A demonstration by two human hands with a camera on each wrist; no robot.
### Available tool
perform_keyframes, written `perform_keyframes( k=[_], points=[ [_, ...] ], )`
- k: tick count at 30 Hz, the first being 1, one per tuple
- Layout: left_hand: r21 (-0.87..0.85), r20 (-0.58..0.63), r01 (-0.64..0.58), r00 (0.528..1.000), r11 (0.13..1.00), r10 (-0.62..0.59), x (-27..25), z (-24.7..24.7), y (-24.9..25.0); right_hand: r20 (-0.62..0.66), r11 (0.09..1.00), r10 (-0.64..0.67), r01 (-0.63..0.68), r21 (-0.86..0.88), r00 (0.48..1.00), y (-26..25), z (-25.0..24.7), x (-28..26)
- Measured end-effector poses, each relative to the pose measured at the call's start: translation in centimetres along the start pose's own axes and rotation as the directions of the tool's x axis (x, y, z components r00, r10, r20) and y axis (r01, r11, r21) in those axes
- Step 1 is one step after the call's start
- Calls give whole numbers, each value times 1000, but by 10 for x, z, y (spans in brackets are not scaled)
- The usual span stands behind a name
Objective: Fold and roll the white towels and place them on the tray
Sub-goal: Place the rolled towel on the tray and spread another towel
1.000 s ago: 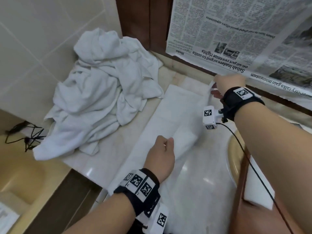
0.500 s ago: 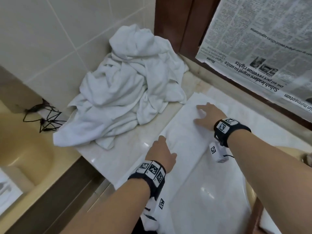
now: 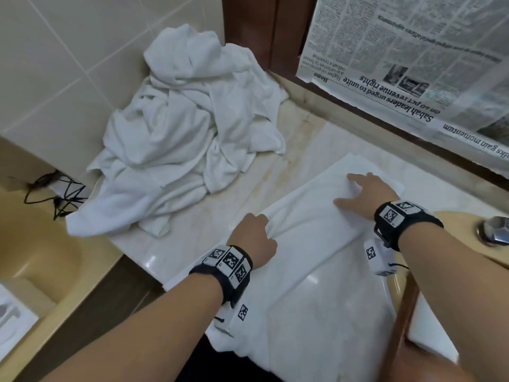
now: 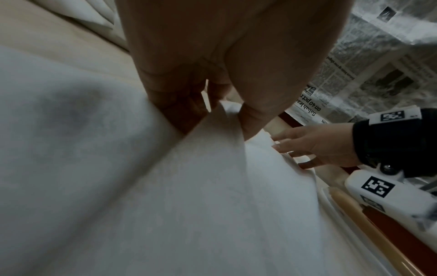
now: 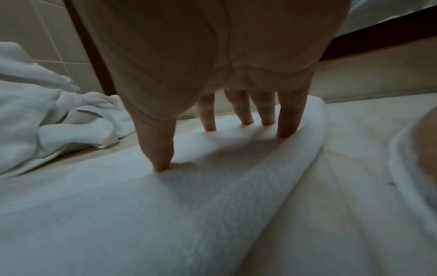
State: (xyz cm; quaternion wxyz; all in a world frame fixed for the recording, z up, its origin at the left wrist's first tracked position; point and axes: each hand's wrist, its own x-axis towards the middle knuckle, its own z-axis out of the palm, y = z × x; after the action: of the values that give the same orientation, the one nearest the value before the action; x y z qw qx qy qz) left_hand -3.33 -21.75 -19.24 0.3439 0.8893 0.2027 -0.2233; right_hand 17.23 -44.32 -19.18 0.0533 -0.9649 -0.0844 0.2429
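The towel (image 3: pixel 311 241) lies flat and folded along the counter's (image 3: pixel 192 232) front edge, partly over the sink (image 3: pixel 451 216). The left hand (image 3: pixel 254 238) pinches a ridge of it; the right hand (image 3: pixel 369 194) presses spread fingers (image 5: pixel 287 121) on its far end. A crumpled pile (image 3: pixel 187 133) fills the back-left corner, below newspaper (image 3: pixel 413 59).

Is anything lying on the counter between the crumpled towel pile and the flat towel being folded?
No. The head view shows only bare marble counter between the crumpled white towel pile and the flat white towel.
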Motion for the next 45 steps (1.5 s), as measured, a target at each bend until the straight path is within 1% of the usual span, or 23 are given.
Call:
perform_keyframes(
  k=[3, 6, 11, 17, 19, 23, 24, 26, 30, 32, 34, 36, 38, 40, 42, 43, 45],
  points=[
    [-16, 0, 18, 1000, 1000, -18, -20, -5, -12, -3, 1000, -3, 3, 1, 1000, 1, 2, 3],
    [-111, 27, 69, 997, 991, -66, -43, -10, -31, -13, 1000, -11, 11, 5, 1000, -1, 2, 6],
    [-191, -10, 140, 989, 972, -144, -85, -21, -66, -32, 999, -30, 30, 15, 999, 3, 2, 10],
    [-290, -40, 152, 985, 945, -170, -136, -35, -101, -40, 999, -32, 33, 37, 999, 2, 3, 8],
    [-287, -28, 168, 983, 943, -184, -145, -38, -117, -36, 999, -31, 32, 33, 999, 1, 3, 7],
    [-225, 44, 240, 971, 944, -236, -154, -40, -147, -44, 999, -18, 20, 37, 999, -1, 3, 4],
    [-210, 44, 252, 968, 945, -249, -154, -40, -152, -43, 999, -18, 20, 35, 999, -2, 2, 2],
    [-211, 4, 278, 959, 937, -283, -152, -40, -159, -38, 999, -19, 20, 40, 999, -4, 2, 0],
    [-220, -98, 325, 931, 920, -352, -144, -46, -158, -37, 999, -1, 2, 37, 999, -5, 1, -1],
    [-182, -100, 330, 931, 926, -352, -139, -49, -154, -35, 1000, 10, -9, 22, 999, -6, -4, 3],
    [-196, -94, 315, 937, 929, -337, -135, -52, -146, -50, 1000, 30, -30, 6, 998, -5, -12, 9],
    [-257, -75, 284, 947, 924, -312, -130, -51, -133, -104, 999, 53, -54, -1, 993, -5, -22, 16],
    [-258, -64, 244, 961, 935, -268, -123, -44, -116, -152, 997, 75, -78, -8, 986, -5, -33, 22],
    [-153, -99, 183, 975, 971, -199, -113, -30, -98, -149, 995, 98, -99, 0, 984, -5, -42, 29],
    [-14, -152, 148, 977, 989, -148, -100, -13, -83, -128, 993, 121, -120, 17, 984, -3, -50, 35],
    [39, -182, 149, 973, 988, -139, -93, -4, -77, -118, 991, 135, -132, 29, 984, -3, -53, 36],
    [75, -255, 168, 956, 983, -144, -81, 8, -69, -99, 986, 162, -156, 62, 982, 0, -60, 38]
  ],
)
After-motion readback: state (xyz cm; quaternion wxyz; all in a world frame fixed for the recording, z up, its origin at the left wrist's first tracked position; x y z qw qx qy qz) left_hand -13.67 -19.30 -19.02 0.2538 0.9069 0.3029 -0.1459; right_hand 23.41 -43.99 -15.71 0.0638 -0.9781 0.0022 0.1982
